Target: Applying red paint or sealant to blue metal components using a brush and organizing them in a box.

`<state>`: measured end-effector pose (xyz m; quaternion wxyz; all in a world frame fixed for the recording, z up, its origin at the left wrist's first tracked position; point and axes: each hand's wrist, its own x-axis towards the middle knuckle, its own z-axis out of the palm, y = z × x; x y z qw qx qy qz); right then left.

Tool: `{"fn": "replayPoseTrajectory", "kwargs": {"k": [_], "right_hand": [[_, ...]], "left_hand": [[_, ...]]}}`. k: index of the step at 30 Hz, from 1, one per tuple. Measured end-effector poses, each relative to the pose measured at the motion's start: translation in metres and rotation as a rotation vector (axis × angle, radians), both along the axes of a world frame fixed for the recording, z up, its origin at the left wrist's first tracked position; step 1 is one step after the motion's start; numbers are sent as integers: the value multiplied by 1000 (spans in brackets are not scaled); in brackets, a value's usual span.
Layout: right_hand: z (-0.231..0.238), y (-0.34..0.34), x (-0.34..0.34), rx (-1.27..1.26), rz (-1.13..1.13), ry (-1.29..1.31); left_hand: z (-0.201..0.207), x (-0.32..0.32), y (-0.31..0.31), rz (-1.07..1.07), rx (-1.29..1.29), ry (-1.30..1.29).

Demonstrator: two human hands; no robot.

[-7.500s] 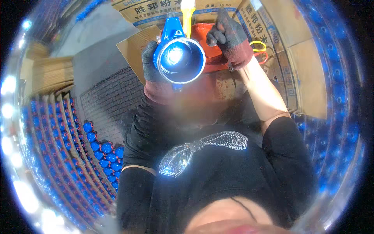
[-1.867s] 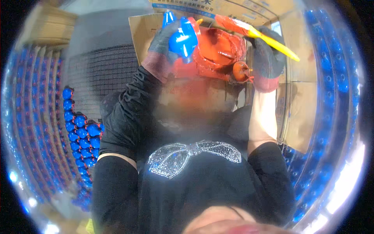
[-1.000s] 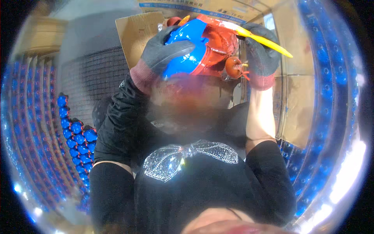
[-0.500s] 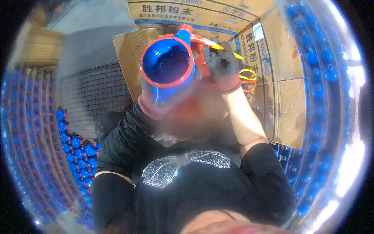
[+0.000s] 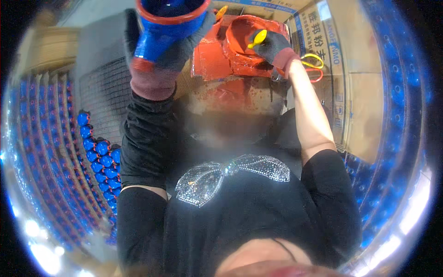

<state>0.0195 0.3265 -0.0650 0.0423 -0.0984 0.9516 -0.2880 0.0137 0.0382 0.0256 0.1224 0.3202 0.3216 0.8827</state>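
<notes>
My left hand, in a dark glove with a reddish cuff, is closed around a glossy blue cup-shaped part with a red rim. The part is held up at the upper left, and the top of the picture cuts it off. My right hand, in a similar glove, grips a brush with a yellow handle over a round, red-coated container. The brush's bristles are hidden. Red-smeared cardboard lies around the container.
A yellow loop and a red loop, like scissor handles, hang beside my right wrist. Cardboard boxes stand to the right. Several blue parts with red rims lie at the left, beside stacked layers of more. A dark mesh lies nearby.
My left hand has carried the blue part up and left, away from the brush. My right hand has shifted right with the brush, over the red container, which now shows.
</notes>
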Motion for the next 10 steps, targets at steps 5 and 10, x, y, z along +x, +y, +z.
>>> {"fn": "replayPoseTrajectory", "kwargs": {"k": [5, 10], "right_hand": [[-4, 11, 0, 186, 65, -36], [38, 10, 6, 48, 21, -131]], "left_hand": [[-22, -17, 2, -379, 37, -560], [-32, -15, 13, 52, -289, -573]]}}
